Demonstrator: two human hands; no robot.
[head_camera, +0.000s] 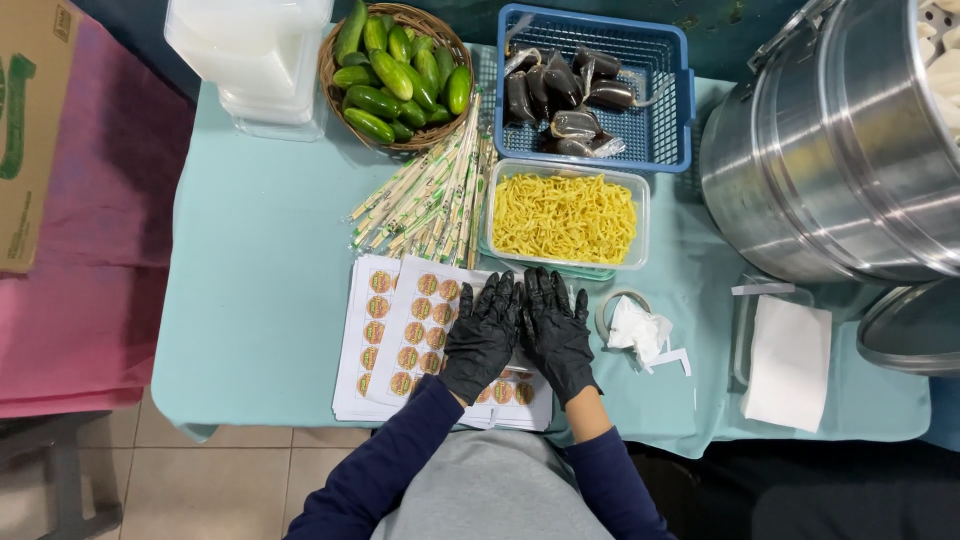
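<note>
Both hands are seen in black gloves, laid side by side and palm down at the near edge of a table covered with a light blue cloth (260, 300). The left hand (482, 335) is spread flat, fingers slightly apart, on the sticker sheets (405, 335); nothing is gripped by it. The right hand (556, 335) is likewise held flat with fingers extended and a little spread, its inner edge just beside the left hand; whether anything is pinched beneath it cannot be told. The sticker sheets, white with rows of round orange-and-green labels, are stacked under both palms, and most of their printed area is left uncovered to the left of the left fingers (497, 290).

Just beyond the fingertips a clear tub of yellow noodles (565, 217) is placed. Wrapped chopsticks (430, 195) are fanned out to the left of it, above the sheets. Farther back, a wicker basket of cucumbers (395, 70) and a blue crate of dark sauce packets (590, 85) are set. To the right of the right hand, a tape roll (612, 302) and crumpled white paper (640, 332) are found, near a large steel steamer (840, 150).
</note>
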